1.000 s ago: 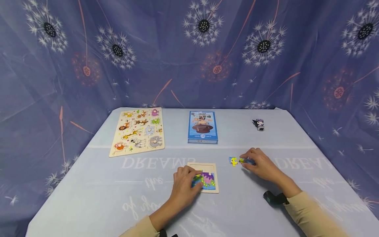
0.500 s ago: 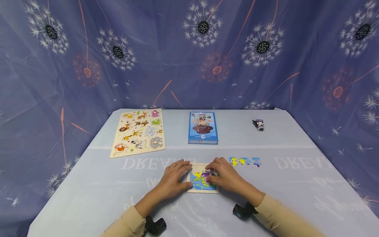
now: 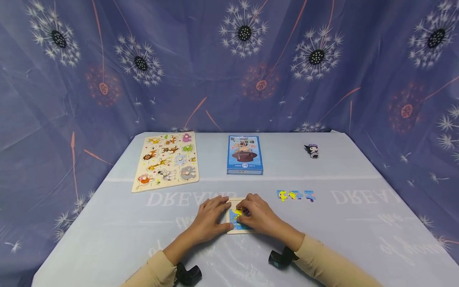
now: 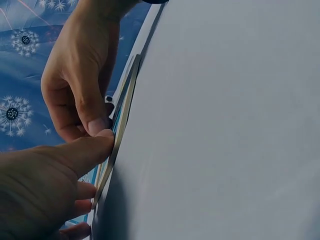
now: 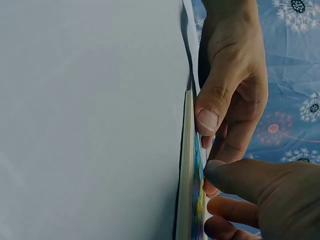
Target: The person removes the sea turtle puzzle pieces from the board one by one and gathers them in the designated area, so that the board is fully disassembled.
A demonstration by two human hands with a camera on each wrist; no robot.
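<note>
A small wooden jigsaw puzzle tray (image 3: 234,232) lies on the table in the head view, with blue, yellow and green pieces in it. My left hand (image 3: 209,221) holds the tray at its left side, thumb at the near left corner and fingertips by the far left corner. Over the tray's right half, my right hand (image 3: 259,215) pinches a puzzle piece (image 3: 247,213); a bit of purple shows at the fingertips and the rest is hidden. Both wrist views see the tray nearly edge-on, the left thumb (image 4: 97,145) against its rim. Loose puzzle pieces (image 3: 283,195) lie to the right.
A wooden animal peg puzzle (image 3: 168,159) lies at the back left. Behind the tray is a blue card game box (image 3: 245,154). At the back right stands a small black-and-white figurine (image 3: 312,151). A dandelion-print curtain (image 3: 229,79) borders the table.
My right hand has left the loose pieces and come left over the tray, then slid farther left across it. My left hand has shifted from the pieces to the tray's left edge.
</note>
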